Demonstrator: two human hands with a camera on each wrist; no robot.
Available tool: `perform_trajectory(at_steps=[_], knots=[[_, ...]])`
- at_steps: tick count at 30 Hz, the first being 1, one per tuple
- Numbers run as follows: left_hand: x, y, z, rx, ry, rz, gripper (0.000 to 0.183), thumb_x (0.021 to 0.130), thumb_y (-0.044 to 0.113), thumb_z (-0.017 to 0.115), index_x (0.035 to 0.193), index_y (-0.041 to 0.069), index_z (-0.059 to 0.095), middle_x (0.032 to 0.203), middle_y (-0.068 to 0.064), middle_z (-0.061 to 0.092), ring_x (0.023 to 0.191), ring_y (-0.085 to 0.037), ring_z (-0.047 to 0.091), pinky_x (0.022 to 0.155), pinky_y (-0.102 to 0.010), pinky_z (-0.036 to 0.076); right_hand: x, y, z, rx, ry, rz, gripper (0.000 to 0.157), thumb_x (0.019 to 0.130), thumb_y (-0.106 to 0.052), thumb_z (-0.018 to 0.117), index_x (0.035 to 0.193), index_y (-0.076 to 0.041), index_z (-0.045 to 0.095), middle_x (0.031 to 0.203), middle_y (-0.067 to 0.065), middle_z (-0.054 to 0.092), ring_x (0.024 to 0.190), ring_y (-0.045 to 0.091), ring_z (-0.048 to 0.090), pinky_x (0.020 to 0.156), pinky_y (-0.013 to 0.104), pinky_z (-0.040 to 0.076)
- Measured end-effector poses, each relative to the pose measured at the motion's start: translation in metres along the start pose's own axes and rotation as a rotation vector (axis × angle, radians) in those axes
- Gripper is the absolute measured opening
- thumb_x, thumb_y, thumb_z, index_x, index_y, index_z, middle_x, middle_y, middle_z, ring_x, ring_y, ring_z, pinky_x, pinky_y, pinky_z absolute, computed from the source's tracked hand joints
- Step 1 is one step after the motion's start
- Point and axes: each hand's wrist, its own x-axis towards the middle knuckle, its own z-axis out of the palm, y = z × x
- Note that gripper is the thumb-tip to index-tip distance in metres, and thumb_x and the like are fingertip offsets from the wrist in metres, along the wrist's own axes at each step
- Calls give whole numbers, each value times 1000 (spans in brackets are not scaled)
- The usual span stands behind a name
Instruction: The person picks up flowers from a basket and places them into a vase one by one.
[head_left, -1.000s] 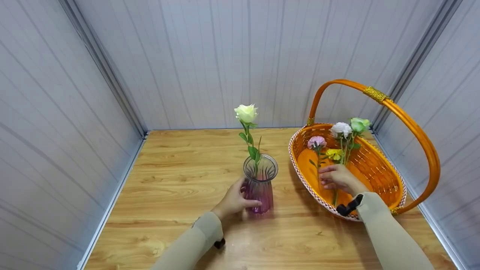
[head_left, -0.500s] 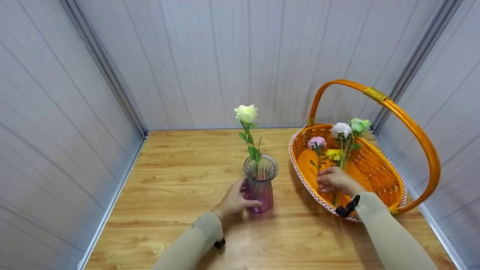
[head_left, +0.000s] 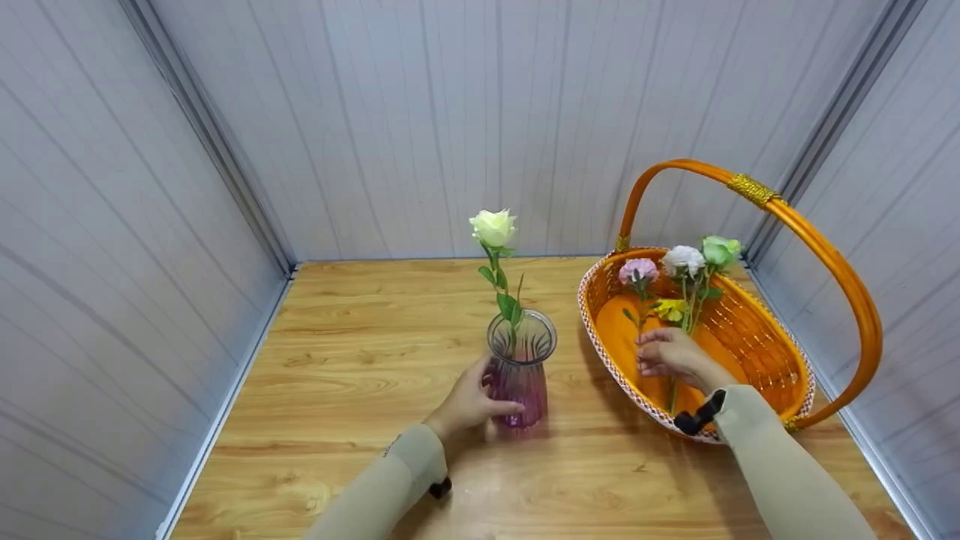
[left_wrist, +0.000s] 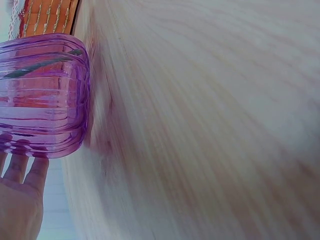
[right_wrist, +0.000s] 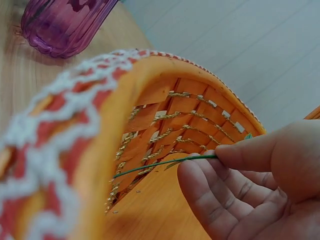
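Observation:
In the head view, my left hand (head_left: 469,401) holds the lower part of a ribbed glass vase (head_left: 527,386), clear grey on top and purple below, thumb in front. The vase stands upright on the table with one creamy white rose (head_left: 493,227) in it. My right hand (head_left: 675,356) is inside the orange basket (head_left: 761,360), pinching the stem of a pink carnation (head_left: 638,271). The right wrist view shows the thin green stem (right_wrist: 160,164) between thumb and forefinger. The left wrist view catches fingers (left_wrist: 35,175) against the purple glass.
Beside the pink bloom, a white flower (head_left: 683,260), a pale green rose (head_left: 721,250) and a yellow flower (head_left: 670,310) lie in the basket. Its tall arched handle (head_left: 832,262) rises over the right side. Panelled walls (head_left: 420,135) enclose the wooden table (head_left: 337,360).
The pink carnation's bloom has risen a little and shifted slightly right, its stem now in my right fingers. My left hand and the vase stay where they were.

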Motion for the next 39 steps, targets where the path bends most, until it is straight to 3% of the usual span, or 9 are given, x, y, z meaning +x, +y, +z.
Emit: perform_trajectory(at_steps=[13, 25, 39], knots=[[-2, 2, 0, -9, 6, -9, 115, 78, 26, 100, 171, 16, 32, 165, -11, 52, 150, -38, 51, 129, -56, 41, -12, -22, 2, -26, -8, -87, 13, 107, 5, 56, 118, 0, 54, 92, 6, 68, 78, 15, 71, 74, 30, 69], [1, -1, 1, -29, 4, 7, 102, 79, 20, 99, 164, 14, 43, 154, -14, 59, 146, -36, 54, 127, -56, 44, -25, -39, 5, -77, -36, -176, 15, 106, 1, 61, 120, 1, 55, 87, 3, 71, 75, 15, 72, 73, 31, 69], [-1, 1, 1, -1, 11, -19, 109, 79, 26, 100, 168, 14, 37, 162, -12, 54, 149, -38, 52, 128, -57, 42, -36, -56, 23, -80, -48, -243, 4, 111, -5, 57, 111, -3, 61, 86, 6, 74, 72, 16, 74, 71, 30, 68]])
